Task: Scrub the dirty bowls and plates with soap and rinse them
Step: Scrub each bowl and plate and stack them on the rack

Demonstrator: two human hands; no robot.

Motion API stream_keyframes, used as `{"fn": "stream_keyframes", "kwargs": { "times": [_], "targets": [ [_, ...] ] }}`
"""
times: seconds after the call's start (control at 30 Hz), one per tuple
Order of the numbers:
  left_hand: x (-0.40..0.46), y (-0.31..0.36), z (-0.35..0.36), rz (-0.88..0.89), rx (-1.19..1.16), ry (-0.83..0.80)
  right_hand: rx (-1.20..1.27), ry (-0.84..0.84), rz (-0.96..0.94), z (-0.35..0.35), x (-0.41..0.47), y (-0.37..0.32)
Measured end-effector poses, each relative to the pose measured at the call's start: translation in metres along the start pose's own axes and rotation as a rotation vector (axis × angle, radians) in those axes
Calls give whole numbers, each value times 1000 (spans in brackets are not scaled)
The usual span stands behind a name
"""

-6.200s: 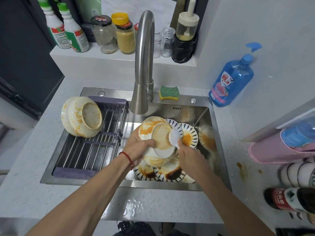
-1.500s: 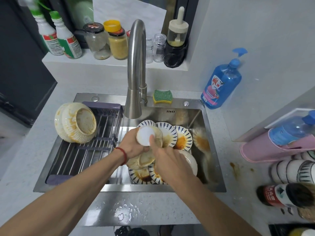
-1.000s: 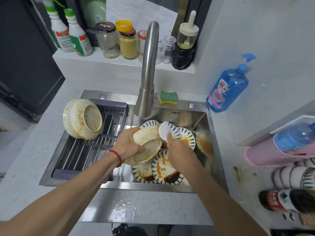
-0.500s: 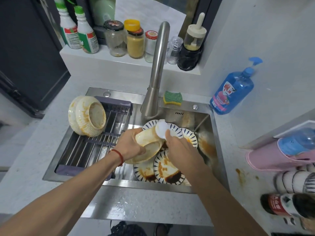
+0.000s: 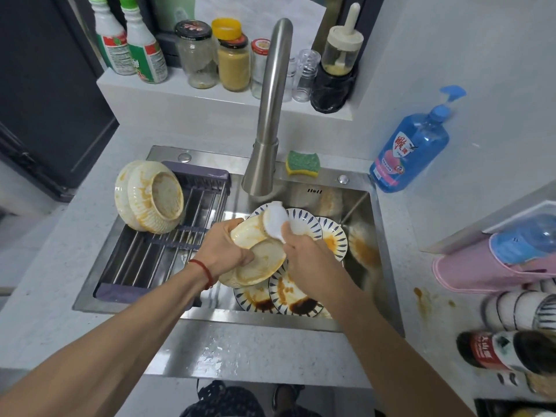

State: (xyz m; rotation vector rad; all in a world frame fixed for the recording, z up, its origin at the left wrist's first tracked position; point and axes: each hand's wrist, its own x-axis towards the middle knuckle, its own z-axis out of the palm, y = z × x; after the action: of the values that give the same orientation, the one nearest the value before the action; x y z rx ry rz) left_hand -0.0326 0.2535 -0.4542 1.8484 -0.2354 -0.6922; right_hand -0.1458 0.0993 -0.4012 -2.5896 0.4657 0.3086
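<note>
- Over the sink [image 5: 365, 196], the left hand [image 5: 224, 251] grips two stacked, stained bowls [image 5: 258, 260], tilted.
- Right hand [image 5: 304, 257] pinches a small white dish [image 5: 275, 219] against the upper bowl's rim.
- Below lie sauce-smeared plates [image 5: 293, 299].
- Two more dirty bowls lean on the rack [image 5: 156, 260].

A pale speckled countertop [image 5: 60, 296] surrounds the steel sink [image 5: 304, 322]. Behind the sink a white ledge [image 5: 210, 97] runs along the wall under a window [image 5: 258, 10]. Left of the sink stands a dark cabinet [image 5: 45, 100]; right of it rises a plain white wall [image 5: 496, 55], evenly lit.
</note>
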Motion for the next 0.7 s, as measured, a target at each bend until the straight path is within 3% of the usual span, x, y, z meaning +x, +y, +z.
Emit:
{"fn": "stream_keyframes", "kwargs": {
  "times": [0.17, 0.33, 0.43, 0.7],
  "targets": [
    [0, -1, -4, 15, -105, -8, 24, -37, 143, -14, 13, 26],
    [1, -3, -13, -3, -214, 18, 107, 3, 52, -3, 4, 19],
    [-1, -4, -19, -12, -258, 45, 118, -17, 148, -5, 15, 28],
    [-3, -5, -39, -64, -390, 140, 254, -41, 165, 6, 25, 14]
  ]
}}
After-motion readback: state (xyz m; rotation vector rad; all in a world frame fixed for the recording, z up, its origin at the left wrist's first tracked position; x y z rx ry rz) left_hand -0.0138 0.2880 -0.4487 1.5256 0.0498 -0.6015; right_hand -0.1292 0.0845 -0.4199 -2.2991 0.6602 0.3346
